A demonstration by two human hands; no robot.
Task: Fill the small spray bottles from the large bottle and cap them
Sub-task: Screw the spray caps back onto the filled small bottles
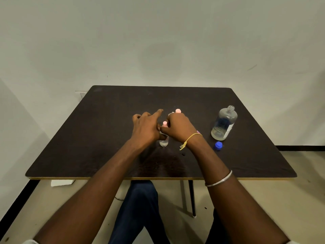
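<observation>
Right hand [179, 128] pinches the pink cap [165, 123] of the small bottle [163, 143], fingers curled, wrist bent inward. Left hand [146, 128] clasps the bottle's body from the other side, index finger stretched forward and clear of it. We note both forearms converging over the table [88, 147]; the bottle stands upright between the hands. Just behind the right knuckles: a second cap [178, 110], also pink. Well right of the grip: big bottle [224, 123], uncapped, partly filled, with the blue cap [218, 145] lying just in front of it.
</observation>
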